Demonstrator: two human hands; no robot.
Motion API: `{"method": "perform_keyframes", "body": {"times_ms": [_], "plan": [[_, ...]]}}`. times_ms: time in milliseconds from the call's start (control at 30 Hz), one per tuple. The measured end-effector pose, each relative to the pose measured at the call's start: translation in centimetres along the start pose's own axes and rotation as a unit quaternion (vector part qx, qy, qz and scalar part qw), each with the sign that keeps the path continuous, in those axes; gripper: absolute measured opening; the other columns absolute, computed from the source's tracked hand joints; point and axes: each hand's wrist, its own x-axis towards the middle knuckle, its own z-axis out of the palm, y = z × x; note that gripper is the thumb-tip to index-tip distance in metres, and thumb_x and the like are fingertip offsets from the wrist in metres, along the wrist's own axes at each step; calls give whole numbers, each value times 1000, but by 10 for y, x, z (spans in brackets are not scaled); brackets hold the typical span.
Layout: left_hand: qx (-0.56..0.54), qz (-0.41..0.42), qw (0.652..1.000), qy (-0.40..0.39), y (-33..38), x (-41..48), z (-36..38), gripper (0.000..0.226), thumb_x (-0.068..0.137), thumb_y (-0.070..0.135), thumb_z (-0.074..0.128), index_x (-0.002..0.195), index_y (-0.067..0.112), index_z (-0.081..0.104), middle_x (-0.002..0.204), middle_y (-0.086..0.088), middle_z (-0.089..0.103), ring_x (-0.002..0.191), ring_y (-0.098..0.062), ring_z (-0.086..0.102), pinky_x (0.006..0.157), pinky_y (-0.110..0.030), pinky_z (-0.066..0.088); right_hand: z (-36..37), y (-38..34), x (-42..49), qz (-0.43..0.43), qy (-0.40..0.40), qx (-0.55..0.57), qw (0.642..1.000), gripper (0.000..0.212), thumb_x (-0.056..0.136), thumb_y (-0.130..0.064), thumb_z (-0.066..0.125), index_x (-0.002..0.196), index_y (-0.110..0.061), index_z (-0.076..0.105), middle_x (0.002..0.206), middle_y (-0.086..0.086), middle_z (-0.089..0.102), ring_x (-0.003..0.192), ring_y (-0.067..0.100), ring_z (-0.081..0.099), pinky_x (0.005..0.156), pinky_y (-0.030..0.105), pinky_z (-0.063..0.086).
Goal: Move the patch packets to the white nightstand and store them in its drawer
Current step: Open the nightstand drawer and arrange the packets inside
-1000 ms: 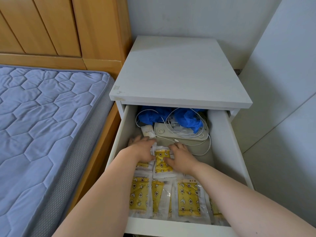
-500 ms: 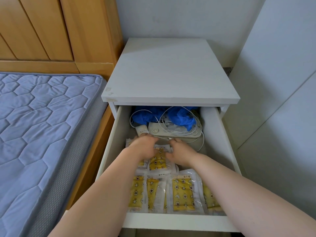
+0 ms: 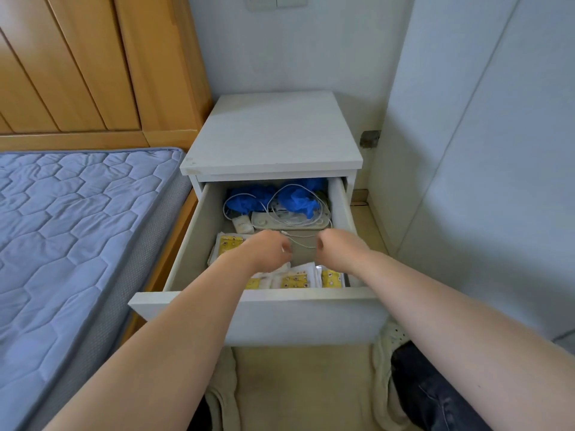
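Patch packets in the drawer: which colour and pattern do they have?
The patch packets are yellow with small dark marks, seen best in head view.

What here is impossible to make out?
Head view only.
- Fingers of the left hand and right hand: curled under, hidden by the hands' backs; any hold unclear.
- Patch packets: partly covered by the left forearm and drawer front; count unknown.
- Print on the small white adapter: too small.
- Wall switch: cut off at the top edge.

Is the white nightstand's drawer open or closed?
Open. The white drawer sticks out from the white nightstand, and yellow patch packets show inside it.
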Motion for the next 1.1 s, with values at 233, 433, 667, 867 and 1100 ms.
{"method": "perform_keyframes", "body": {"times_ms": [233, 433, 667, 867, 1100], "plan": [[-50, 55, 997, -18, 32, -65, 17, 27, 95, 43, 50, 80, 23, 62, 79, 6, 56, 76, -12, 53, 70, -27, 40, -4, 7, -83, -74, 16, 54, 996, 33, 94, -24, 44, 61, -21, 47, 68, 0, 53, 71, 24, 52, 56, 32, 35], [96, 29, 993, 66, 29, -94, 25, 29, 88, 27, 65, 117, 25, 63, 103, 6, 59, 89, -11, 47, 77, -26, 41, -3, 9, -114, -98, -9, 28, 995, 29, 87, -35, 58, 111, -20, 63, 105, -1, 63, 90, 17, 58, 77, 33, 49], [150, -41, 976, 154, 30, -83, 28, 30, 91, 42, 59, 114, 23, 61, 107, -1, 63, 94, -20, 59, 74, -31, 50, -3, 6, -95, -87, 68, -78, 991, 15, 92, -25, 56, 101, -16, 64, 92, 4, 64, 87, 25, 60, 69, 34, 49], [110, -73, 973, 189, 19, -35, 16, 25, 96, 38, 53, 103, 15, 57, 101, -3, 62, 90, -23, 59, 68, -32, 48, -6, 9, -46, -92, 135, -120, 979, 9, 94, -15, 50, 89, -13, 57, 88, 5, 59, 82, 24, 58, 61, 31, 36], [255, -50, 921, 292, -13, 37, -9, 85, 90, 62, 47, 152, 21, 6, 159, -9, 6, 146, -31, 6, 116, -47, 14, -21, 26, 26, -133, 240, -157, 949, 62, 89, -26, 60, 142, -10, 32, 151, 12, 22, 140, 30, 19, 115, 40, 21]]}}
